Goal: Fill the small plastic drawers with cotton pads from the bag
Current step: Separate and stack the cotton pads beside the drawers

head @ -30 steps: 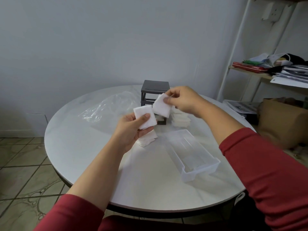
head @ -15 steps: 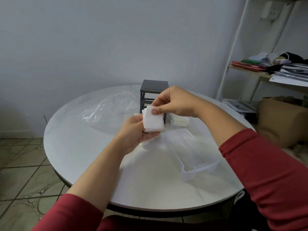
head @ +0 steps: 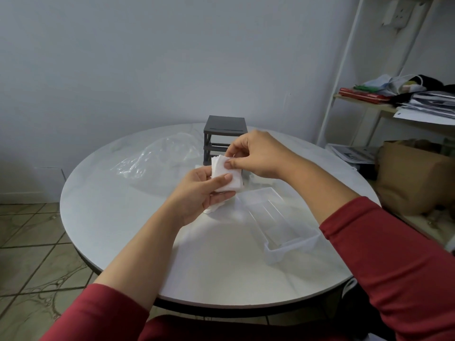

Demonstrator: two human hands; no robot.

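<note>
Hands meet above the middle of the round white table [head: 118, 217]. The left hand [head: 197, 195] grips a small stack of white cotton pads [head: 227, 177], with the thumb laid across the front and the fingers curled behind and under it. The right hand [head: 257, 156] pinches the stack near its upper edge between thumb and forefinger, the other fingers curled above. The stack is held upright in the air, off the table top.

Just below the left hand a few loose pads [head: 213, 209] lie on the table. To their right, beside the right forearm, a clear plastic drawer [head: 285, 225] rests on the table with its open side up. Behind the hands stands a dark grey drawer frame [head: 225, 130] — its lower front is hidden by the right hand, so I cannot tell what sits in it. Left of the frame a crumpled clear plastic bag [head: 157, 158] lies on the table.

Beyond the table on the right, a shelf [head: 364, 102] carries papers and cloth, and a brown paper bag [head: 413, 178] sits below it.
</note>
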